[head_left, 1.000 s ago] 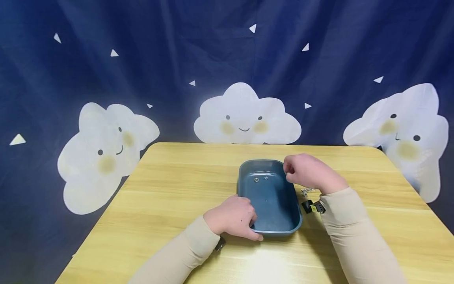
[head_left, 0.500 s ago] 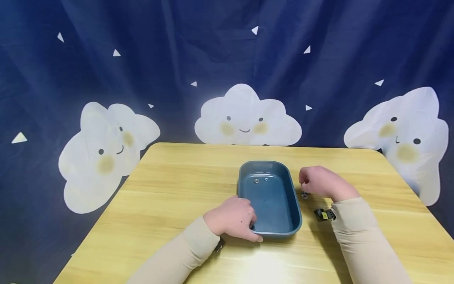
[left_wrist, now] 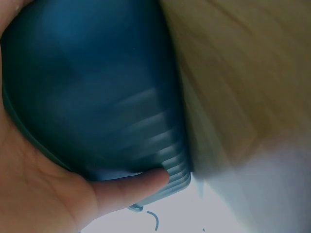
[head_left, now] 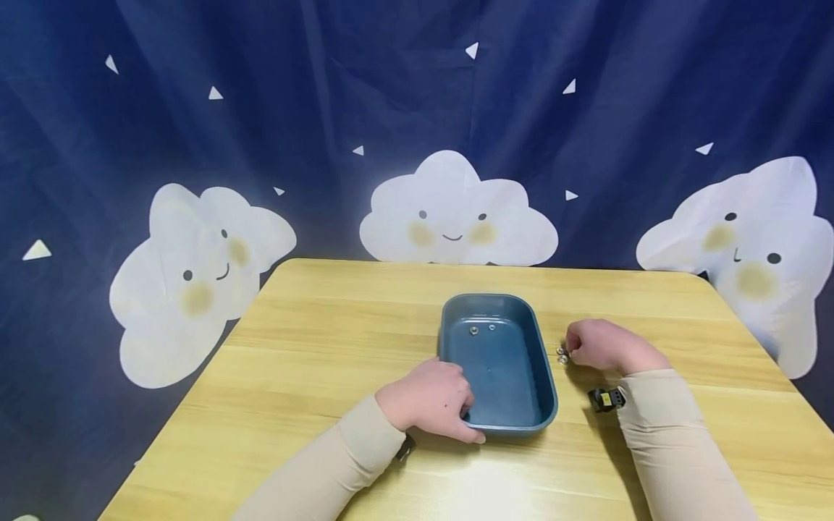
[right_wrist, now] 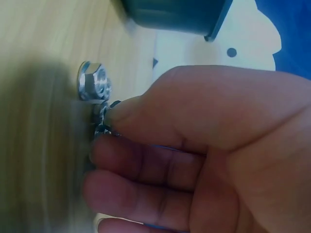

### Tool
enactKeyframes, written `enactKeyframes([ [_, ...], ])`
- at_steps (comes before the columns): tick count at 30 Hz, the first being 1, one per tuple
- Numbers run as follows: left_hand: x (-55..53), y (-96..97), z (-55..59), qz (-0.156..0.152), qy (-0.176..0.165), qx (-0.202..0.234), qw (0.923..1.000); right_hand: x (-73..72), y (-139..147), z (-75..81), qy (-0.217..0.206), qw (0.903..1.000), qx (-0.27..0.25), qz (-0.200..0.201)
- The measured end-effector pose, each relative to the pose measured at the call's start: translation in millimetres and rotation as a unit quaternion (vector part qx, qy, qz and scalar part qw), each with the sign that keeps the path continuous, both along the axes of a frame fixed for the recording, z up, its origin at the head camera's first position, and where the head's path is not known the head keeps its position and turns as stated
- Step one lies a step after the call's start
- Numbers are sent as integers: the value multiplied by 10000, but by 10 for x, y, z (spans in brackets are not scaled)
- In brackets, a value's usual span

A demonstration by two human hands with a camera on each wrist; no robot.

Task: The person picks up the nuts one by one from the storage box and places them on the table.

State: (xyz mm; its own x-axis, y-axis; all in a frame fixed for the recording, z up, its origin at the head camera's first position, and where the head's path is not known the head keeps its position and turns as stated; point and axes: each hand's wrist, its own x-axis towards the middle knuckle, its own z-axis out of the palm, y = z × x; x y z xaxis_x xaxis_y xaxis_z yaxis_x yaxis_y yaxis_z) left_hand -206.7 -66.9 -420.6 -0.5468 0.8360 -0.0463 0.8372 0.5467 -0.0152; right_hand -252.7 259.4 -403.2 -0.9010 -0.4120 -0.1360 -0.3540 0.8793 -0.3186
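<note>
A blue rectangular plastic tray [head_left: 546, 362] stands on the wooden table, with two small metal nuts [head_left: 473, 331] lying inside near its far end. My left hand [head_left: 426, 398] grips the tray's near left corner, thumb outside and fingers over the rim. To the right of the tray, my right hand [head_left: 606, 345] is down at a small cluster of metal nuts [head_left: 562, 359]. In the right wrist view, a flanged hex nut [right_wrist: 92, 81] sits just beyond the thumb. Another nut [right_wrist: 102, 129] shows between thumb and index fingertip, partly hidden by them.
The light wood table [head_left: 326, 333] has rounded far corners. Behind it hangs a dark blue curtain [head_left: 313, 94] printed with white clouds. Dark wrist cameras [head_left: 606, 399] are strapped beneath the sleeves.
My right hand has moved from over the tray's right rim, rightward and nearer, down to the nuts on the table. My left hand keeps its grip on the tray, which stays put.
</note>
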Motion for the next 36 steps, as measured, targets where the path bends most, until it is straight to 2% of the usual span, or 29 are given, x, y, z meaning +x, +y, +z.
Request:
enactKeyframes([
  [10,2,-2,1,12,-8,-16,10000,-21,17,-107,-59,9999,-85,33],
  [16,-1,-3,-12,2,1,-31,10000,-12,-15,-107,-76,9999,-17,-87],
  [32,1,1,17,6,10,-62,10000,21,23,35,114,9997,10,-231],
  [36,5,-2,8,5,17,-36,10000,40,-32,96,292,9994,-95,-168],
])
